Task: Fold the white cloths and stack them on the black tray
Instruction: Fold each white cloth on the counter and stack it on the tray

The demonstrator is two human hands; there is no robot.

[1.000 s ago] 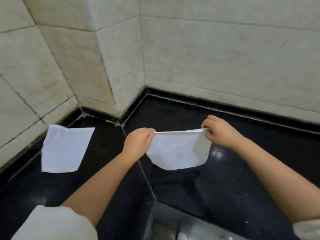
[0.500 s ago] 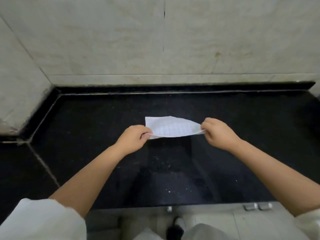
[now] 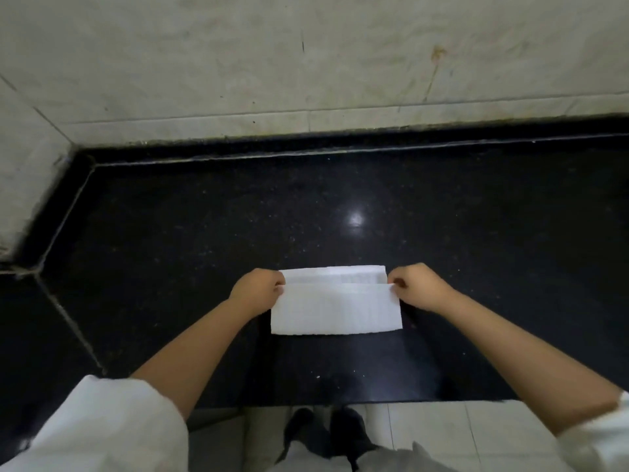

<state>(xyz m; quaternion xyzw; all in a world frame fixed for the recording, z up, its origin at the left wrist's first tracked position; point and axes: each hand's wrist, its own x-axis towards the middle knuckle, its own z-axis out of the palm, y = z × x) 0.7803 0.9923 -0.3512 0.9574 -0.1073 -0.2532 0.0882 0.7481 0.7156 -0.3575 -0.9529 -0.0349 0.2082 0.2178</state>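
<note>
1. Pinching the white cloth [image 3: 335,310] at its upper corners: left hand [image 3: 257,290] on the left corner, right hand [image 3: 417,285] on the right, fingers curled.
2. Lying flat on the black counter [image 3: 204,216], near edge, top flap folding over.
3. Backing onto the tiled wall [image 3: 306,56], far side.
4. Showing white sleeves [image 3: 102,427] and dark shoes [image 3: 323,434], partly cut off at the near edge.

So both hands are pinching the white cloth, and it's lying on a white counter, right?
Not quite. The head view shows the left hand and right hand pinching the white cloth, but it's lying on a black counter.
</note>
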